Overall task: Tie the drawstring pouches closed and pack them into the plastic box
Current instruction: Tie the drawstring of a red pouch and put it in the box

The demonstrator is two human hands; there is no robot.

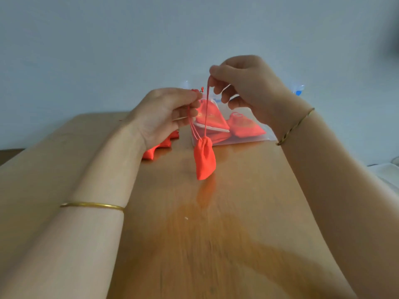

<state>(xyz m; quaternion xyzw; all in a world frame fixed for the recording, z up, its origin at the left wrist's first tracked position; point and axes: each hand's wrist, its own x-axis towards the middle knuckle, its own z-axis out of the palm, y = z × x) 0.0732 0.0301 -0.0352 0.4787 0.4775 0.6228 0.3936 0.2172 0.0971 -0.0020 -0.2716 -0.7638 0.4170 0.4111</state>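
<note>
Head view, single frame. Red drawstring pouch [204, 158] hangs by its cords over the middle of the wooden bench [237, 212], in front of the plastic box [248, 140]. Pouch mouth is gathered tight at the top and the body tilts slightly. Its lower corner sits very near the bench surface; it may be touching, but I cannot settle that from this angle. Left hand [164, 113]: grip narrow, thumb and fingertips pinching one run of the drawstring [206, 113], held lower and to the left of the pouch mouth. Right hand [248, 87]: grip also narrow, pinching the other run of cord between thumb and forefinger, held higher, remaining fingers loosely curled. The two runs converge at the pouch mouth in a V. The plastic box is translucent and stands at the far end of the bench near the pale wall [108, 50]; packed red pouches [244, 126] lie inside it. Loose red pouches [158, 146] lie on the bench to the left of the box, partly hidden behind the left wrist. A gold bangle [92, 205] is on the left forearm and a thin cord bracelet [294, 127] on the right wrist.
</note>
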